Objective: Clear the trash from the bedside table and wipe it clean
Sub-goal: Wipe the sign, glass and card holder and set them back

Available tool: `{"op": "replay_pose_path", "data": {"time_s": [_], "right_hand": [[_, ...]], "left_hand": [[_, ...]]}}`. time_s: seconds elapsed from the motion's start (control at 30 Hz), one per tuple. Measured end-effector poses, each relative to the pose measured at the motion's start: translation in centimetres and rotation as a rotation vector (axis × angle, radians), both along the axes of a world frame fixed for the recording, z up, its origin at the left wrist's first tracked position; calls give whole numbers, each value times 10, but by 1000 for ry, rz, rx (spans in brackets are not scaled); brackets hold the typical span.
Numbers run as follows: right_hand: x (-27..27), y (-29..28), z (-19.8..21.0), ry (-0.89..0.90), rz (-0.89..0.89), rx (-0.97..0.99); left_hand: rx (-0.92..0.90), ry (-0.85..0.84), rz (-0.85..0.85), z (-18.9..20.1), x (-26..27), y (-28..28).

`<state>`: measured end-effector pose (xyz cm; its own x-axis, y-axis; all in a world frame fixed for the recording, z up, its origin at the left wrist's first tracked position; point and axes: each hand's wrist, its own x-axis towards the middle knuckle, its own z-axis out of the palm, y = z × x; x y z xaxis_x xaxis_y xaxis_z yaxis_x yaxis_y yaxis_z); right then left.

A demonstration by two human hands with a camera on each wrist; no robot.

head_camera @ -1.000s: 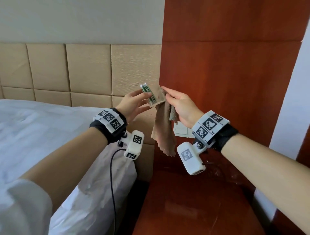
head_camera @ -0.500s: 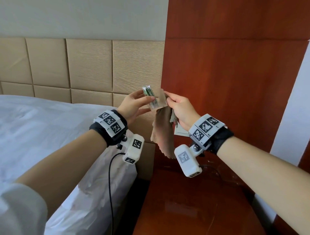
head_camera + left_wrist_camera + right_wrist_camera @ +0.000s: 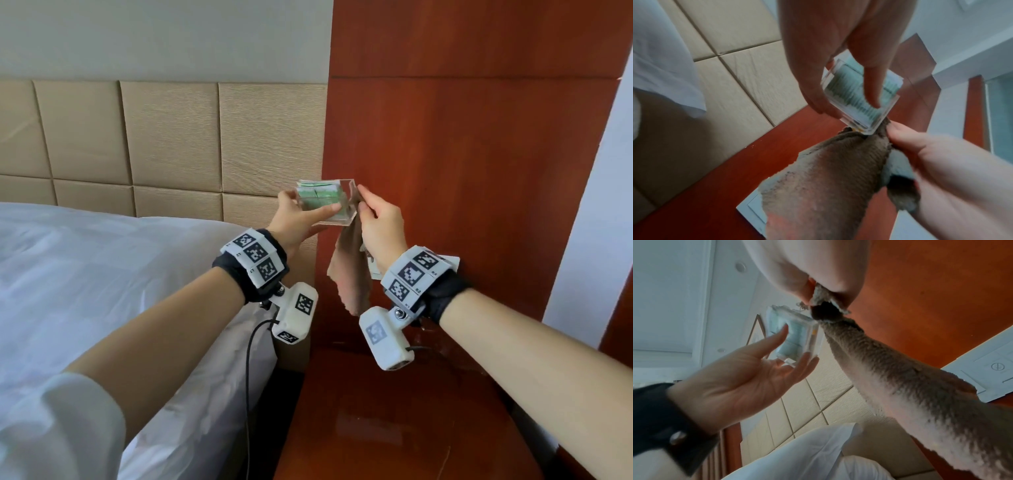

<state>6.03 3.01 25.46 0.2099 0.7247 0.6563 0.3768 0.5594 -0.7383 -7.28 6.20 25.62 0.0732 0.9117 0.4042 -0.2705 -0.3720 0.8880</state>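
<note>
My left hand (image 3: 308, 210) holds a small clear plastic box (image 3: 325, 202) with green-and-white packets inside, thumb across its front and fingers under it. It is held in the air above the red-brown bedside table (image 3: 394, 428). My right hand (image 3: 363, 205) pinches a brown cloth (image 3: 349, 274) at its top, and that pinched end touches the box's right side. The rest of the cloth hangs loose. In the left wrist view the box (image 3: 855, 97) meets the cloth (image 3: 818, 178) at one corner. The right wrist view shows the box (image 3: 795, 337) resting on my left fingers (image 3: 797, 363).
A bed with white sheets (image 3: 85, 274) lies to the left, against a beige padded headboard (image 3: 171, 144). A red-brown wooden wall panel (image 3: 462, 154) stands behind the table and carries a white switch plate (image 3: 992, 369). A white wall (image 3: 599, 205) borders the right.
My left hand has turned the box from nearly edge-on so that its packets face me. The right hand with the cloth has stayed at the box's right side.
</note>
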Motion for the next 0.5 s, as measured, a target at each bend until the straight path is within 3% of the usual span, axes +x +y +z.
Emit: {"op": "replay_pose_path", "data": {"time_s": [0.2,0.37,0.5], "right_hand": [[10,6,4,24,13,-35],[12,7,1,23,40,-81],[9,3,2,-13,66,-73]], "left_hand": [[-1,46,14,-6,-6,8],[30,217,4,-6,-8,11],[7,113,105,-3,-3,13]]}}
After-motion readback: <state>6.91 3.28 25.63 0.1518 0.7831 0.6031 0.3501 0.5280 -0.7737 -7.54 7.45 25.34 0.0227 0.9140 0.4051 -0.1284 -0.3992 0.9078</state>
